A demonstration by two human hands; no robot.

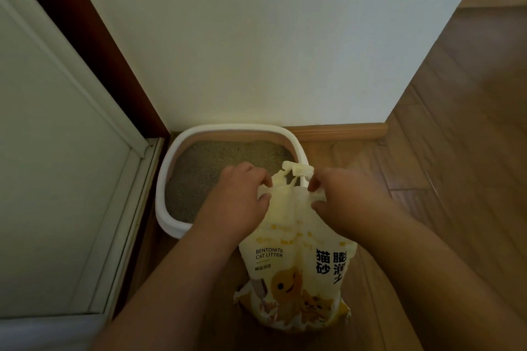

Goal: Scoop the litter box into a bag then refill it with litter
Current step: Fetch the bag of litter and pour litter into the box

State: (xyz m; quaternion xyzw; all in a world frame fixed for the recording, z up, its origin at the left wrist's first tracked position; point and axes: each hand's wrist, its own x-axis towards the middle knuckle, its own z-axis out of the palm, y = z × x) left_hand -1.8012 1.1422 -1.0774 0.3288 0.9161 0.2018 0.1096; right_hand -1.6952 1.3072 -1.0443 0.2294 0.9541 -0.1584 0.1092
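The left hand [239, 196] has its fingers curled and pinches the gathered top of the cat litter bag [296, 259] on its left side. The right hand [342, 196] pinches the same gathered top on the right side, fingers bent around the plastic. Between the two hands a twisted, knotted tuft of the bag's mouth sticks up. The bag is pale yellow, printed with "BENTONITE CAT LITTER", Chinese characters and cartoon cats, and it stands upright on the wooden floor [456, 179], its lower end crumpled against the boards.

Just beyond the bag, touching or nearly touching its upper part, sits the litter box [168, 179], a white tray with rounded corners and a pinkish inner wall. Grey-brown litter [211, 162] covers its bottom in a fairly even layer. The box is pushed into the corner, with a white wall [256, 37] behind it and a dark brown door frame [94, 45] and white door panel [57, 151] on its left. A wooden skirting board [342, 131] runs along the wall's foot.
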